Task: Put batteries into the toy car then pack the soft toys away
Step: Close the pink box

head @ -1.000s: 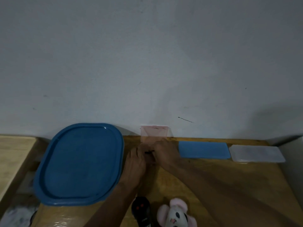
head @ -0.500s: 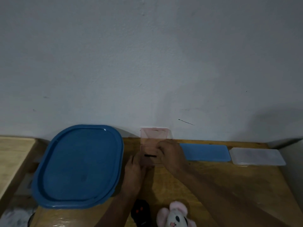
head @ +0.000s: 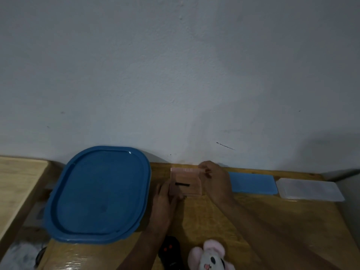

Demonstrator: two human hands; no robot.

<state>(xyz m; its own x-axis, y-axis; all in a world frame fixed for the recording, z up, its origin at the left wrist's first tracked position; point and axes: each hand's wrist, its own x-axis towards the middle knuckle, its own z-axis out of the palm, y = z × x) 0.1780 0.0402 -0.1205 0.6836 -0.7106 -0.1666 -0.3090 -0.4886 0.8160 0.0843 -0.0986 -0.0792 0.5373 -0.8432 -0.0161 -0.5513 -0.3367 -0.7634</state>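
Observation:
A small pink see-through box (head: 191,189) sits on the wooden table (head: 272,221) close to the wall. A thin black stick-like item (head: 182,184) shows inside it. My left hand (head: 165,201) grips the box's near left side. My right hand (head: 214,182) pinches the right end of the box's hinged lid (head: 185,170), which is tilted down over the box. A pink and white soft toy mouse (head: 210,258) lies at the bottom edge. Beside it is a black device with two red dots (head: 171,252). No toy car is clearly in view.
A large blue oval tray-like lid (head: 99,193) fills the table's left side. Right of my hands lie a flat blue lid (head: 253,184) and a flat clear lid (head: 309,190). The wall stands directly behind them. A lighter wooden surface (head: 17,182) is at far left.
My hands have spread apart on the pink box. The upright lid has tipped down over it with my right hand on its right end; my left hand slid to the near left side.

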